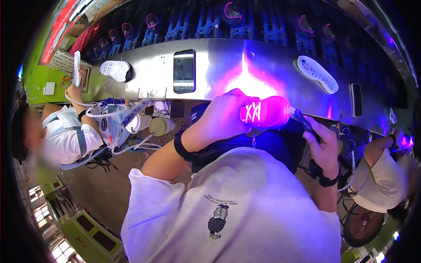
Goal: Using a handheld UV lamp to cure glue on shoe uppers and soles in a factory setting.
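My left hand is closed round the heel end of a shoe upper with crossed white laces, glowing pink under violet light. In my right hand is a slim dark-handled tool. Its pale tip is at the toe of the shoe upper; whether it touches cannot be made out. Both hands are in front of my chest, at the near edge of the metal bench. A white shoe sole lies on the bench to the right, beyond my right hand.
A dark phone and another white sole lie left; a second phone lies right. Behind the bench, a dark rack carries several shoe uppers. Co-workers sit on both sides. Pots and tubing stand at left.
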The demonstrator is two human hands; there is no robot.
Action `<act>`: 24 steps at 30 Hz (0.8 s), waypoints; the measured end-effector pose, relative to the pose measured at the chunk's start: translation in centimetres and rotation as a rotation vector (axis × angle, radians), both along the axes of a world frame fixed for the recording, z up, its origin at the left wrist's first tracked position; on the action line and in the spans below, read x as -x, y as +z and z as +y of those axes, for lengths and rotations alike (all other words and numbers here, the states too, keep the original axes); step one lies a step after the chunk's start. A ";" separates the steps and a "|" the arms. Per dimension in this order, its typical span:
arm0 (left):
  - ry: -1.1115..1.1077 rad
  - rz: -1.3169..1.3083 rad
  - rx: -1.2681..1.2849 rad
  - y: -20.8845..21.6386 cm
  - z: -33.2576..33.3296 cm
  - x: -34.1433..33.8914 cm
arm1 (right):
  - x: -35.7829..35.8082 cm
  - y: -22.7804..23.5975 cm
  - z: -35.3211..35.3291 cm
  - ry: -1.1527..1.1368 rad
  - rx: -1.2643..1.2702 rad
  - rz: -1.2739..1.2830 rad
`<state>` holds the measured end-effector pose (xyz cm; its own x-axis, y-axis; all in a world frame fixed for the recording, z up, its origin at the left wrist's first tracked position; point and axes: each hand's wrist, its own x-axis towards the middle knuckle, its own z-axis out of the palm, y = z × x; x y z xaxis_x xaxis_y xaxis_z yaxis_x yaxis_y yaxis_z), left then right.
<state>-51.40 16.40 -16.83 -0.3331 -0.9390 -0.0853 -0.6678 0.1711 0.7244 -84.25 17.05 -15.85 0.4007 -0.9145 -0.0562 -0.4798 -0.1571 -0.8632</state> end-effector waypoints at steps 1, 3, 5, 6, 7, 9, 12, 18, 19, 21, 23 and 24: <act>-0.053 0.023 -0.028 -0.1 -0.2 0.0 | 0.1 -0.5 -0.2 0.013 0.041 -0.015; -0.079 0.071 -0.119 0.4 -0.9 0.4 | 0.0 -2.5 0.1 -0.044 -0.038 -0.125; -0.119 0.125 -0.190 0.5 -1.5 1.2 | 0.1 -3.3 0.5 -0.110 -0.095 -0.227; -0.074 0.186 -0.295 0.5 -1.4 1.5 | -0.3 -3.5 0.4 -0.151 -0.223 -0.312; -0.032 0.247 -0.400 0.5 -1.5 1.8 | -0.3 -3.9 0.3 -0.194 -0.350 -0.396; -0.041 0.308 -0.467 -0.2 -1.9 2.5 | 0.6 -5.2 -0.2 -0.224 -0.425 -0.439; -0.045 0.406 -0.462 -1.1 -2.3 3.8 | 1.1 -4.7 -1.6 -0.228 -0.464 -0.444; -0.054 0.439 -0.507 -1.3 -2.9 5.4 | 2.5 -3.1 -3.9 -0.150 -0.332 -0.324; -0.037 0.457 -0.542 -1.2 -3.0 5.4 | 2.7 -3.2 -4.0 -0.150 -0.325 -0.329; -0.052 0.456 -0.472 -1.8 -3.2 5.3 | 3.0 -3.4 -3.9 -0.118 -0.348 -0.336; -0.033 0.587 -0.586 -2.0 -3.2 5.2 | 2.9 -3.4 -3.8 -0.098 -0.343 -0.328; -0.024 0.589 -0.583 -1.4 -3.2 5.2 | 2.8 -3.4 -3.7 -0.084 -0.342 -0.317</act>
